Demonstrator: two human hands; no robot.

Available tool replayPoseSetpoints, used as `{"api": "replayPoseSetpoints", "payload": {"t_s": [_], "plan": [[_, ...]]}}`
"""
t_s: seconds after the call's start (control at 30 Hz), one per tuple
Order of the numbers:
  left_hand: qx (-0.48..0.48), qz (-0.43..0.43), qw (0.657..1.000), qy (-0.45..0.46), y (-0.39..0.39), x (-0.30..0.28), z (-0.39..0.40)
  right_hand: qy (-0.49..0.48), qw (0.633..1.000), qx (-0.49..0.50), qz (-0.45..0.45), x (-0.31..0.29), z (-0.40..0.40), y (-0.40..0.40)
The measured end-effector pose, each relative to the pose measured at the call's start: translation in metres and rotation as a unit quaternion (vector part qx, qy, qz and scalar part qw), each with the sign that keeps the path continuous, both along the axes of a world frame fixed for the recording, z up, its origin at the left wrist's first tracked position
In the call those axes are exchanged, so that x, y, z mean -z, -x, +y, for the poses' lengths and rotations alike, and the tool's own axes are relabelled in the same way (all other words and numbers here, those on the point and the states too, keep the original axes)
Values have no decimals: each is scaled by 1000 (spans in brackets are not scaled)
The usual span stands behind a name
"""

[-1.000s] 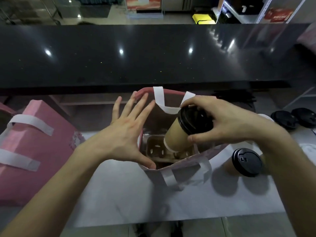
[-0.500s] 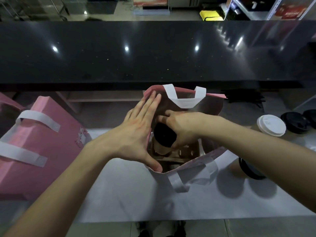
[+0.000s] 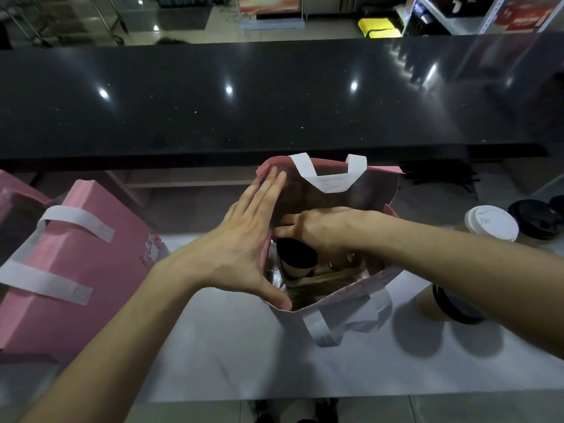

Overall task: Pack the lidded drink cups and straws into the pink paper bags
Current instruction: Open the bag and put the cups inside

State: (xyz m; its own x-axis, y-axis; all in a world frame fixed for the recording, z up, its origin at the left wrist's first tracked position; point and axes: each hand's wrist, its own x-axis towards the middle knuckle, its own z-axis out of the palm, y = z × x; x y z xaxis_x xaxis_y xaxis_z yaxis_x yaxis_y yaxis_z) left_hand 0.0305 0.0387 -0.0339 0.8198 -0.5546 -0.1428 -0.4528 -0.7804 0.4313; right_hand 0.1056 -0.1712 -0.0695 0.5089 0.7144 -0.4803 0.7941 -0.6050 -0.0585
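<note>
Leftmost, a spare bag [image 3: 76,270] lies on its side, white handles up, well apart from the work. Next, the left hand [image 3: 244,248] is released flat, straight fingers pressed against the left wall of the open bag [image 3: 378,288] and thumb hooked at the near rim, spreading the mouth. Inside, the cup [image 3: 296,257], tan paper with a black lid, sits low at the left of a brown carrier, seemingly in a socket. The right hand [image 3: 317,230] reaches in from the right; its fingers curl beside the lid, but whether they grasp the cup or have let go I cannot tell, since the bag's dim interior hides the contact. Further right, a white-lidded cup [image 3: 491,224] and a black-lidded one [image 3: 451,306], partly behind the forearm, stand on the counter, with loose lids [image 3: 534,215] beyond.

Risks, as I judge them: if the cup is not fully seated, drawing the hand out may tip it against the wall; the thin wall could fold inward once the left hand lifts; the withdrawing forearm passes just above the black-lidded cup and might knock it.
</note>
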Motion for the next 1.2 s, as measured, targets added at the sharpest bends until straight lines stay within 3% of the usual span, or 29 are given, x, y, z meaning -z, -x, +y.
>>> {"api": "replayPoseSetpoints", "payload": {"t_s": [0.17, 0.27, 0.33, 0.47, 0.6, 0.7, 0.8, 0.97, 1.07, 1.2], "plan": [[-14, 2, 1000, 1, 0, -2, 0, 7, 1000, 24, 3, -3, 0, 1], [-28, -25, 999, -29, -1, -8, -1, -5, 995, 100, 19, -22, -3, 9], [-40, -102, 992, -60, -1, -18, -4, -36, 990, 137, 26, -42, -7, 16], [-47, -290, 948, -127, -2, -39, -16, -130, 972, 196, -13, -84, -42, 36], [-26, -349, 909, -226, -7, -52, -43, -334, 890, 307, -37, -109, -97, 61], [-39, -360, 891, -274, -6, -59, -62, -407, 834, 367, -59, -99, -142, 73], [-53, -352, 900, -252, -1, -61, -88, -357, 834, 411, -88, -72, -184, 73], [-4, -301, 941, -153, 6, -56, -151, -106, 909, 402, -19, -15, -223, 82], [5, -287, 946, -153, 8, -49, -176, -21, 913, 406, 36, 17, -228, 89], [12, -274, 949, -159, 9, -49, -188, 50, 926, 371, 37, 43, -226, 97]]}}
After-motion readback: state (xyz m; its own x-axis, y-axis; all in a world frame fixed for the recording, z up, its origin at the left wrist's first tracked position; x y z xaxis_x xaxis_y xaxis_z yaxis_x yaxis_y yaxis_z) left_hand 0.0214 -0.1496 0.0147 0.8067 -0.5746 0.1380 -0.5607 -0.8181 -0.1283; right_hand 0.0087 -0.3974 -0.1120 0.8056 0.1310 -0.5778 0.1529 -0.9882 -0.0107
